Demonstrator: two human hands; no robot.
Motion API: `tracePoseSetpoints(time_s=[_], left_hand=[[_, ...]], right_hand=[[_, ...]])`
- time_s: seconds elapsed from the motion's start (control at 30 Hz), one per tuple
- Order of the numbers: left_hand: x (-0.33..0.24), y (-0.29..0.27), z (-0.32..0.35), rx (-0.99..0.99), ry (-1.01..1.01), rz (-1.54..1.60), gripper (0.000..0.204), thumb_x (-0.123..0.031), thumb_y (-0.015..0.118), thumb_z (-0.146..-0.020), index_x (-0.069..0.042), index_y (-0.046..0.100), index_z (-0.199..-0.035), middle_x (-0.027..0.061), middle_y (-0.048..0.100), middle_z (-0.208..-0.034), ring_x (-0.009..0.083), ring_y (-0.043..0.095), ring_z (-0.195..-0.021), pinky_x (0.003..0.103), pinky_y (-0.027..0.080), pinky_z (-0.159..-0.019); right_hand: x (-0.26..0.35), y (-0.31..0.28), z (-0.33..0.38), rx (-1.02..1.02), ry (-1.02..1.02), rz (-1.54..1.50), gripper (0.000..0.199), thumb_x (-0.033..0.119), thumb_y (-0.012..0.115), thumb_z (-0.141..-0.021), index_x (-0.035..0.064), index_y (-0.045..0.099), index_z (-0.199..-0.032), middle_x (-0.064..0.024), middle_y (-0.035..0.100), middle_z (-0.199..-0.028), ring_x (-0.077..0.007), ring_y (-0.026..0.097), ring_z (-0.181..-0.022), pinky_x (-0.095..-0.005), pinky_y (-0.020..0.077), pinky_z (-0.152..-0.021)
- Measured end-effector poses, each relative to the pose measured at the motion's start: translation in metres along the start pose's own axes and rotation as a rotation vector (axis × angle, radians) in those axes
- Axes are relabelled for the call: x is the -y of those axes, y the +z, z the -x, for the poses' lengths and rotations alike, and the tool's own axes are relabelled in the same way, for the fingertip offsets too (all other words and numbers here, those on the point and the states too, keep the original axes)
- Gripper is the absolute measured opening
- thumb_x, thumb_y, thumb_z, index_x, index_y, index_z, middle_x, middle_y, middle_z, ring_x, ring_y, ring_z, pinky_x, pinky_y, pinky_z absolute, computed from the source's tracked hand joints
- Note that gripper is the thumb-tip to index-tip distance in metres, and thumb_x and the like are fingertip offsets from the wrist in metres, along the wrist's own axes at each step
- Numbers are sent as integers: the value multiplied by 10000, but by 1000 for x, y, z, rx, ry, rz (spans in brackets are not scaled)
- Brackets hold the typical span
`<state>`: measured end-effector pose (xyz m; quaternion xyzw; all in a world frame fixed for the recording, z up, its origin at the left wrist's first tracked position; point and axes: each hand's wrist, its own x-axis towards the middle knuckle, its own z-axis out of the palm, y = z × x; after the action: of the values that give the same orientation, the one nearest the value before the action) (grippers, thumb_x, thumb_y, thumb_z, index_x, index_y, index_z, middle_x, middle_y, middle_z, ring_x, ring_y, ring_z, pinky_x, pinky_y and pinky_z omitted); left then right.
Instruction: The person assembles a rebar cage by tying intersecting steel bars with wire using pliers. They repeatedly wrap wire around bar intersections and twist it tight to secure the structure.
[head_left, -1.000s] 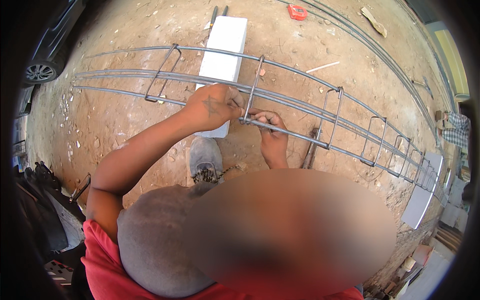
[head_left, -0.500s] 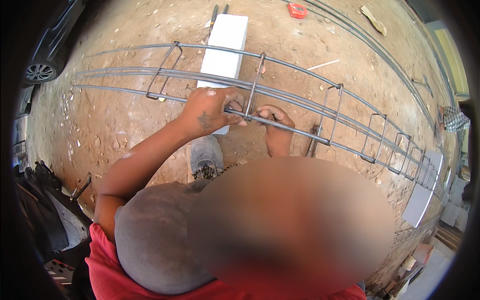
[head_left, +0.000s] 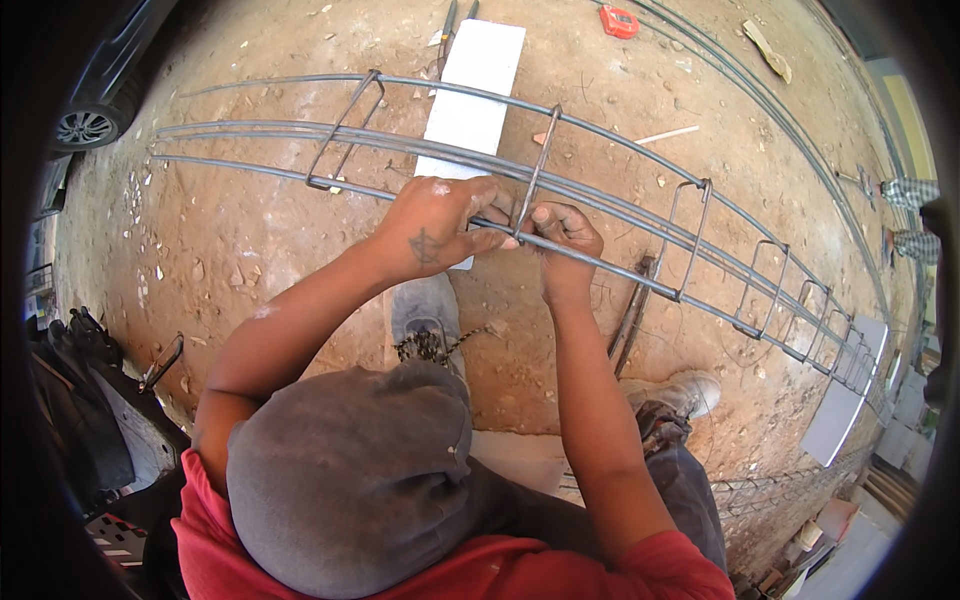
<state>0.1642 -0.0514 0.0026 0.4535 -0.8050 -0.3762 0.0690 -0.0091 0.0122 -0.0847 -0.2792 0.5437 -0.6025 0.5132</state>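
A long steel rebar cage [head_left: 640, 213] runs across the ground in front of me, with squared stirrups spaced along its bars. My left hand [head_left: 440, 228] grips the near bar just left of a stirrup [head_left: 540, 160], thumb and fingers closed round it. On the other side of that joint, my right hand [head_left: 570, 248] is held close to the bar with its fingers curled in. Whatever its fingertips pinch is too small to make out. Below the cage lies a white block [head_left: 480, 80], partly covered by the bars.
Beyond the cage are a red tape measure [head_left: 619, 21], dark tool handles [head_left: 447, 40] and loose long bars [head_left: 790, 130]. A rusty tool [head_left: 635, 315] lies near my right forearm. Another person's checked sleeves [head_left: 912, 245] show at the right edge. A car wheel [head_left: 85, 128] stands far left.
The view has shifted, so the cage appears slightly farther right. My right hand has turned beside the joint, fingers curling upward; my left keeps its grip. Another checked sleeve shows at the right.
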Motion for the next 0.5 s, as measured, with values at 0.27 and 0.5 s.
tracePoseSetpoints(time_s=[0.27, 0.5], left_hand=[[-1, 34, 11, -409, 92, 59, 264, -211, 817, -727, -105, 722, -951, 61, 720, -882, 210, 658, -685, 314, 504, -615], [2, 42, 13, -569, 172, 90, 234, -202, 814, -709, -124, 745, -918, 52, 710, -797, 212, 654, -630, 328, 493, -566]], right_hand=[[-15, 7, 38, -224, -150, 478, 123, 119, 751, -867, 7, 706, -888, -48, 617, -846, -119, 549, -740, -261, 440, -669], [-31, 20, 61, -326, -342, 440, 102, 73, 676, -914, -12, 696, -965, -93, 653, -936, -184, 613, -804, -302, 479, -697]])
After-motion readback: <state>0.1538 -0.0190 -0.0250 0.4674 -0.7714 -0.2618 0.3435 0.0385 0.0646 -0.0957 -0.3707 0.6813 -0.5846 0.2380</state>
